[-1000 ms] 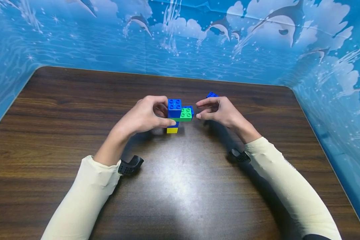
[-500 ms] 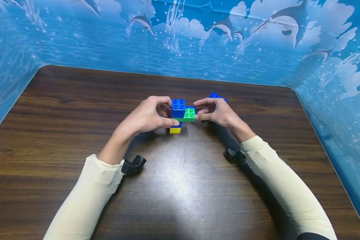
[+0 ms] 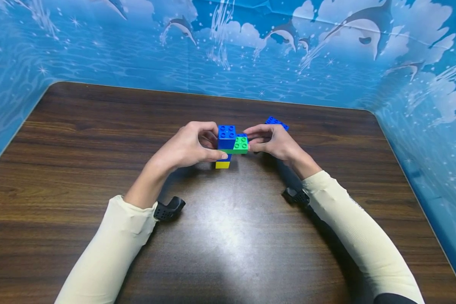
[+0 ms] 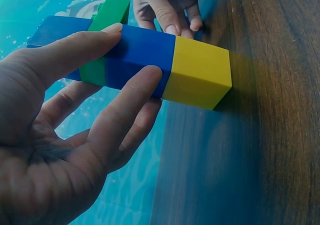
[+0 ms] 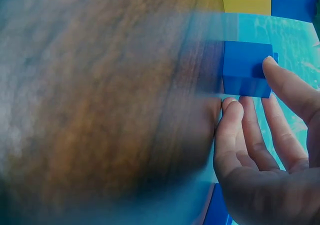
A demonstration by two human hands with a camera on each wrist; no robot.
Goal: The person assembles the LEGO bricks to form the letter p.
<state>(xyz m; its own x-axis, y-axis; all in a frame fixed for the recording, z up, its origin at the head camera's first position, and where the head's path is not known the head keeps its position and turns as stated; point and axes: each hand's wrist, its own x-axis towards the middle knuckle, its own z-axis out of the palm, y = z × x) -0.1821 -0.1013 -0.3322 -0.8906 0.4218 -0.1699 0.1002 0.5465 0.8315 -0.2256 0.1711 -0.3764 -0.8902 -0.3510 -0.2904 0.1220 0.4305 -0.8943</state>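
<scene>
My left hand (image 3: 188,145) grips a stack of toy building bricks, thumb on the near side and fingers behind. From the bottom up it has a yellow brick (image 4: 200,72), a blue brick (image 4: 142,57), a longer green brick (image 3: 241,144) jutting right, and a blue brick (image 3: 226,137) on top. Beside the stack, partly hidden behind the green brick in the head view, stands another blue brick (image 5: 247,67) with its base at the tabletop. Thumb and fingertips of my right hand (image 3: 275,141) pinch this blue brick near its studded top.
A further blue brick (image 3: 276,122) lies behind the right hand on the dark wooden table (image 3: 137,114). Blue dolphin-print cloth (image 3: 220,50) stands along the table's far and side edges. Each wrist carries a black band device, such as this left one (image 3: 169,208).
My right hand has moved left from beside the bricks to the blue brick next to the stack, where its thumb and fingers now pinch it. My left hand keeps its grip on the stack.
</scene>
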